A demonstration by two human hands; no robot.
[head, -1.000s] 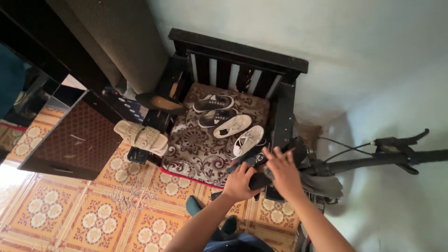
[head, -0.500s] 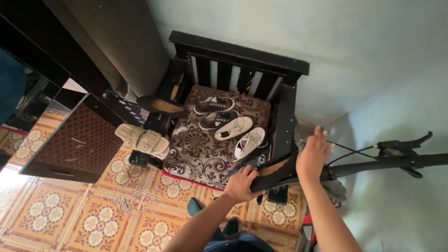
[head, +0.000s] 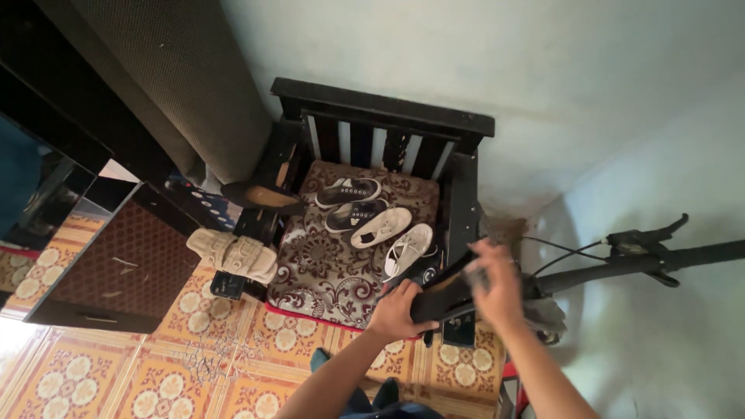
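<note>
Left hand (head: 397,309): fingers curled tight around a black shoe (head: 444,293), held over the front right corner of the chair (head: 462,198) seat. Right hand (head: 497,287): blurred, fingers loosely bent, resting on the shoe's upper; exact spread unclear.

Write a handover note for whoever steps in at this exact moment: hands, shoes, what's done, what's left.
Left hand: grips a black shoe over the chair's front right corner.
Right hand: blurred, on the same shoe's upper end.
Dark wooden chair with patterned cushion: two black-and-white sneakers and two white sneakers sit in a row.
Done: four shoes placed.
Left: the black shoe is not set down.
</note>
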